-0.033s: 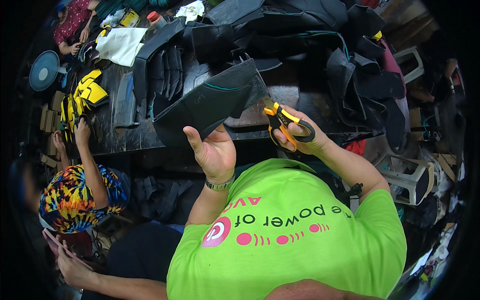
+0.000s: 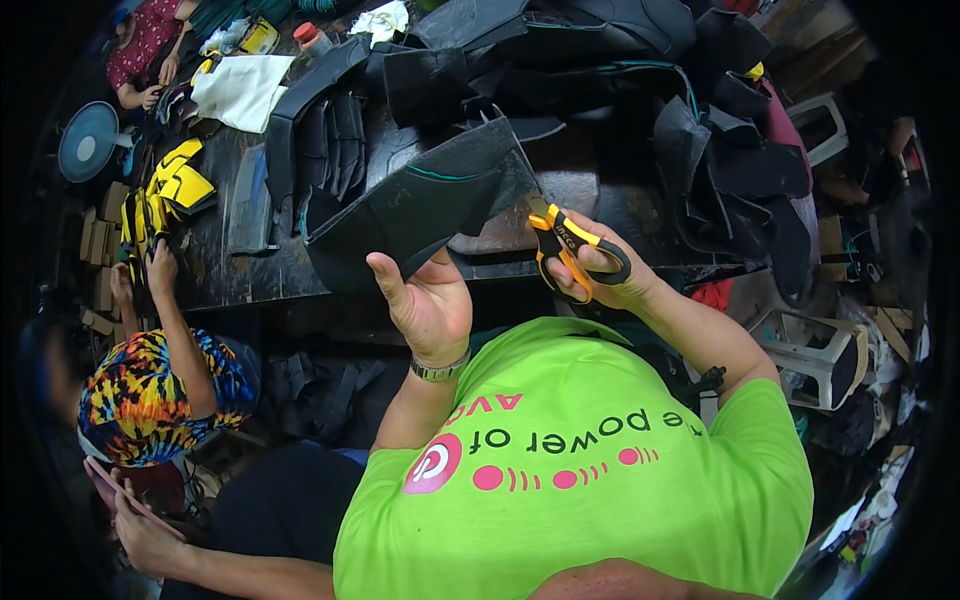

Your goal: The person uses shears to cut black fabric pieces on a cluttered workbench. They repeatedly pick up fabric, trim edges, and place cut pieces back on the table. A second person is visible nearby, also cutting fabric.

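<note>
A stiff black sheet piece [image 2: 405, 210] with a teal line along it is held up at the table's near edge. My left hand [image 2: 436, 312] supports it from below, its fingers hidden behind the sheet and the thumb apart in front. In my right hand [image 2: 612, 268] is a pair of scissors [image 2: 582, 243] with orange-yellow and black handles, fingers through the loops. The handle loops stand apart. Their blades point up and left, at the right edge of the sheet; how far they are parted I cannot tell.
Black cut pieces [image 2: 720, 170] heap across the dark table [image 2: 210, 285]. A white cloth [image 2: 240, 92], a clear plastic case [image 2: 250, 205] and yellow-black pieces [image 2: 180, 185] lie leftward. One co-worker [image 2: 160, 395] sits at left, another [image 2: 145, 45] beyond. A plastic stool [image 2: 825, 375] stands at right.
</note>
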The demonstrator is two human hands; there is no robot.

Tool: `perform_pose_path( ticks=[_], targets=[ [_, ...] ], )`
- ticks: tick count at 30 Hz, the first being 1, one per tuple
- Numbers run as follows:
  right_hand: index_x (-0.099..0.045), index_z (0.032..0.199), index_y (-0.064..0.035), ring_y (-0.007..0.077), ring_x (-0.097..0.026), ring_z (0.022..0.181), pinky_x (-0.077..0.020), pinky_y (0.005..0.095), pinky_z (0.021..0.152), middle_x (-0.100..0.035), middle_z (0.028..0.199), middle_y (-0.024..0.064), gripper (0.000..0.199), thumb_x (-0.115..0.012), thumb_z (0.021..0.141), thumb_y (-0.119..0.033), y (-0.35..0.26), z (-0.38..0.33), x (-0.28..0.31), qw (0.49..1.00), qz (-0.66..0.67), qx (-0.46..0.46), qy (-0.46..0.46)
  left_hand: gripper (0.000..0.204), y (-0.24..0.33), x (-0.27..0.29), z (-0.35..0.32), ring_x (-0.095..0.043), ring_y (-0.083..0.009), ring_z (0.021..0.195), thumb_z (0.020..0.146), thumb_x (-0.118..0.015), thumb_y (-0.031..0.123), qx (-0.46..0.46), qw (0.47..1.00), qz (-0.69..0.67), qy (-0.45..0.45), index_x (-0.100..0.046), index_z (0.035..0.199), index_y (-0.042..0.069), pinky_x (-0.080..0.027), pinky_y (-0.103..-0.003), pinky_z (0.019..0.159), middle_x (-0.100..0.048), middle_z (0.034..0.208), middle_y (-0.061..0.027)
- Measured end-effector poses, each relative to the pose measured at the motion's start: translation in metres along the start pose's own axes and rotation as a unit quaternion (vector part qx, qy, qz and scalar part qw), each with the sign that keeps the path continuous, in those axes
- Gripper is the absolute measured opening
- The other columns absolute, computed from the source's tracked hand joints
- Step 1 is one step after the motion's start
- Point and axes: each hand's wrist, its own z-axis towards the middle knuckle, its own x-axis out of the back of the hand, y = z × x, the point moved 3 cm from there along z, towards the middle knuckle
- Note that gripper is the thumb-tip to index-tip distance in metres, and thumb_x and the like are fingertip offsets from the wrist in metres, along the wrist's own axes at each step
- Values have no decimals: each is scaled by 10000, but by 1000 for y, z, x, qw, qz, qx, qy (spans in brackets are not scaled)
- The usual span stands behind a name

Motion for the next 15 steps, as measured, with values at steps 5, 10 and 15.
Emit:
perform_pose_path(
  ticks=[5, 10, 15],
  targets=[
    [-446, 1310, -79, 66, -561, 561, -451, 169, 503, -582, 762, 35, 731, -780, 783, -459, 3, 7, 1, 999, 24, 42, -14, 441, -1, 3, 4, -573, -220, 1182, 920, -646, 297, 10, 999, -22, 43, -562, 1245, 11, -410, -366, 1095, -597, 1295, -115],
    [-457, 1311, -77, 60, -563, 563, -470, 162, 499, -587, 762, 29, 695, -790, 791, -397, 0, 10, 5, 1000, -12, 21, 9, 438, 4, 4, 7, -574, -236, 1180, 914, -654, 283, 6, 997, -46, 59, -561, 1235, -1, -420, -377, 1089, -599, 1288, -123],
    [-455, 1321, -70, 59, -562, 556, -467, 148, 480, -593, 743, 25, 671, -786, 805, -343, -4, 10, 4, 999, -33, 15, 27, 450, 4, 4, 8, -567, -236, 1189, 917, -649, 288, 10, 997, -47, 55, -551, 1251, 3, -416, -379, 1093, -589, 1302, -126]
  ],
)
